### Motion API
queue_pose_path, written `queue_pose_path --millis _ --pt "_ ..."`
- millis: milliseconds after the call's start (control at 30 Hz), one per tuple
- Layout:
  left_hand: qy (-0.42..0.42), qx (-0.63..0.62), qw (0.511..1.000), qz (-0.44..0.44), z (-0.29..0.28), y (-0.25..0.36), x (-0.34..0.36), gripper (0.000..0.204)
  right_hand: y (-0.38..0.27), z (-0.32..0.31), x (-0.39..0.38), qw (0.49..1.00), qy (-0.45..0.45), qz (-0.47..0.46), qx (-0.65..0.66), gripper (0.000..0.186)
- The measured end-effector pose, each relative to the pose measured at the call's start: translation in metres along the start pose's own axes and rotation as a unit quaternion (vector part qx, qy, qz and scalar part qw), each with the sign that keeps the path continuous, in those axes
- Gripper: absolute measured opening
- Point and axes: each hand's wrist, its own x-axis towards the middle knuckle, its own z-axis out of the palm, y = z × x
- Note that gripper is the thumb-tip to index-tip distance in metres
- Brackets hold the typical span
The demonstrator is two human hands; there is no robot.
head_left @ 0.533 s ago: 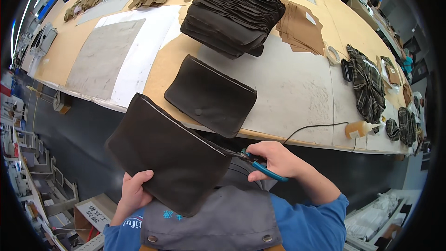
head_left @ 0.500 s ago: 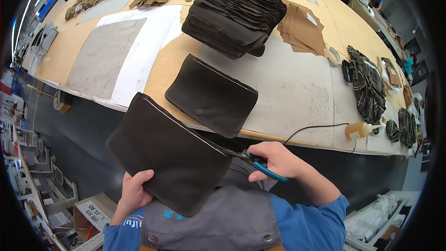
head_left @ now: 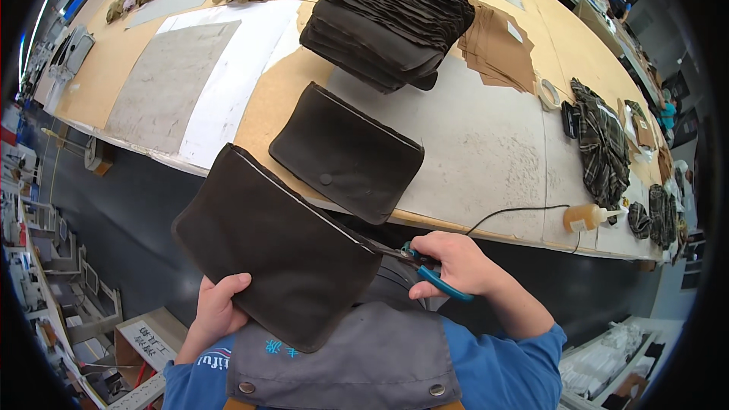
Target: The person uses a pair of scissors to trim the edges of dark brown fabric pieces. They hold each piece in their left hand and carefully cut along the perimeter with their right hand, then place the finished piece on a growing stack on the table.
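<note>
The left hand (head_left: 220, 305) grips the lower left edge of a dark panel (head_left: 277, 258) held up before the desk (head_left: 262, 110), its thumb on top and other fingers hidden beneath, while the right hand (head_left: 463, 264) has its fingers around teal-handled scissors (head_left: 446, 285) at the panel's right corner, a second dark panel (head_left: 349, 153) lying just beyond

On worktable (head_left: 91, 102): loose panel (head_left: 345, 159) near front edge, panel stack (head_left: 387, 26) behind it, squeeze bottle (head_left: 582, 219) right. Held panel (head_left: 273, 250) in front, scissors (head_left: 405, 254) at its right corner.
</note>
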Motion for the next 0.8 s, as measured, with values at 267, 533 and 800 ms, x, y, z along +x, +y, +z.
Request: queue_pose_path --millis 267,533,800 --pt "0.004 -0.008 1.000 -0.005 0.000 0.000 0.001 0.043 0.000 0.000 -0.001 1.000 0.020 0.006 -0.023 0.068" --pt "0.003 -0.003 1.000 0.000 -0.001 -0.002 0.002 0.043 0.002 0.001 0.000 0.996 0.069 -0.020 -0.052 0.068" --pt "0.006 -0.005 1.000 0.001 0.001 -0.002 0.004 0.043 0.009 0.006 0.002 0.993 0.101 -0.042 -0.052 0.069"
